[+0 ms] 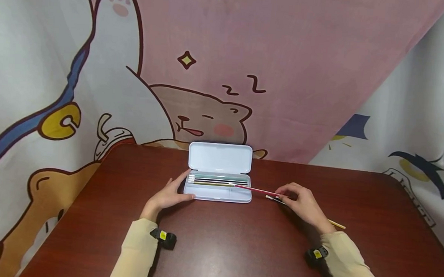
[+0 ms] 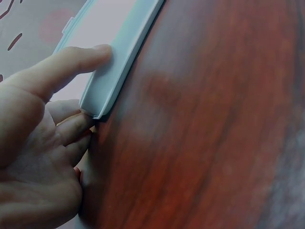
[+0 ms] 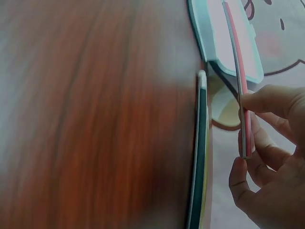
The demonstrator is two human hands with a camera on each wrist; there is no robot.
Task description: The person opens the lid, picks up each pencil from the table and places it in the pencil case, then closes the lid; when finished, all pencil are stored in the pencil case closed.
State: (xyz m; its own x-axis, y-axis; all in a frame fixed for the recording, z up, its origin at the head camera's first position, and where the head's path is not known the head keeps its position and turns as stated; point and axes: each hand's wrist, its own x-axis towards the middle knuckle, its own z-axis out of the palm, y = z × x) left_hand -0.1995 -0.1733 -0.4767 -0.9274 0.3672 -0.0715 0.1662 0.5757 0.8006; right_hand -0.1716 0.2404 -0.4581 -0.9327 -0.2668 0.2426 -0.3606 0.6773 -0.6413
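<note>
A white pencil case [image 1: 207, 193] lies with its lid [image 1: 220, 157] raised at the back; several pencils [image 1: 208, 180] lie side by side in its rear part. At its left end my left hand [image 1: 171, 194] holds the case, thumb [image 2: 78, 64] over the front side and the other fingers round the end. My right hand [image 1: 304, 202] pinches a red pencil [image 1: 258, 191] near one end between thumb and fingers. The pencil's far, white-tipped end reaches over the right half of the case, overlapping the row of pencils in the head view.
Under and beside my right hand a dark pencil [image 1: 275, 199] and a yellow pencil [image 1: 336, 224] lie on the brown table [image 1: 216, 243]. A curtain with cartoon animals [image 1: 208, 112] hangs right behind the table's back edge.
</note>
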